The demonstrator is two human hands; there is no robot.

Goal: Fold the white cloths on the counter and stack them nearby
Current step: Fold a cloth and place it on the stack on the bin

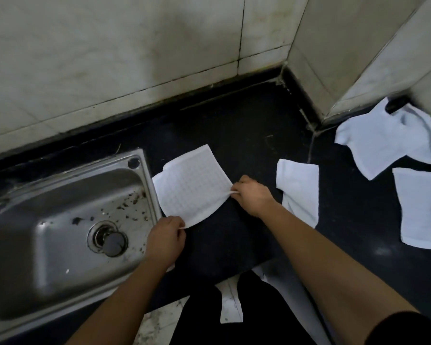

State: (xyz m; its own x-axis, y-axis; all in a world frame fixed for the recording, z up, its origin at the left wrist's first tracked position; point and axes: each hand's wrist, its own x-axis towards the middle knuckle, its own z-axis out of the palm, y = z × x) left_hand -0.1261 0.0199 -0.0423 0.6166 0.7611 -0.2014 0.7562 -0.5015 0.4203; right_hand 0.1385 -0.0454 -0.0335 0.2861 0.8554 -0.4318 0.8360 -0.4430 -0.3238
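A white checked cloth lies spread on the black counter, just right of the sink. My left hand pinches its near corner. My right hand pinches its right corner, pulling the edge taut. A second white cloth lies crumpled to the right of my right hand. Two more white cloths sit further right: one rumpled by the wall corner, one flat at the frame's right edge.
A stainless steel sink with a drain plug fills the left side. Tiled walls run behind the counter and jut out at the right. The counter's front edge is near my body, with floor visible below.
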